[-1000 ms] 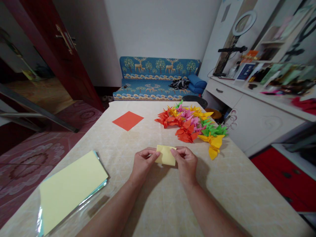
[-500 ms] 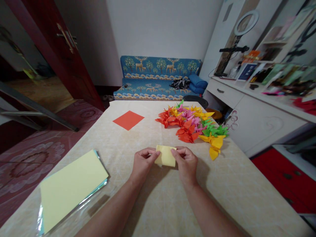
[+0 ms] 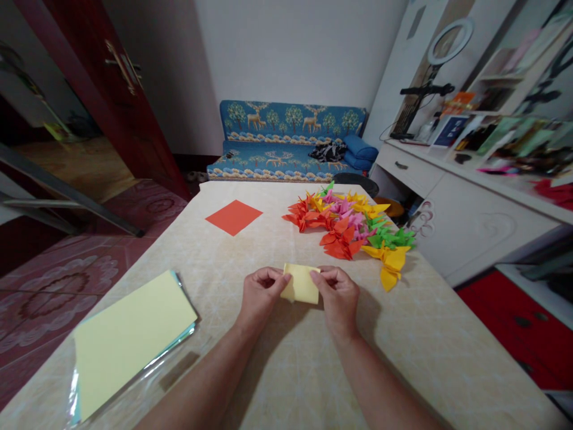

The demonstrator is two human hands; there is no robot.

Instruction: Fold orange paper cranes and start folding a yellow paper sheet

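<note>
A small folded piece of pale yellow paper (image 3: 301,285) is held between my two hands, just above the table. My left hand (image 3: 263,294) pinches its left edge with the thumb on the near face. On the opposite edge, my right hand (image 3: 339,294) pinches it the same way; the fingers behind the paper are partly hidden. Beyond my hands to the right lies a cluster of folded paper cranes in red, pink, green and yellow, with a yellow crane (image 3: 388,263) and a red crane (image 3: 340,240) closest. A flat red paper square (image 3: 234,217) lies farther back on the left.
A stack of yellow sheets (image 3: 134,343) in a clear plastic sleeve lies at the table's left side. The cream tablecloth (image 3: 286,376) covers the table. Past its far edge is a blue patterned sofa (image 3: 286,143). A white dresser (image 3: 474,209) stands to the right.
The view has shifted very slightly. Both hands keep the same pinch on the folded yellow paper, and its lower edge looks marginally lower.
</note>
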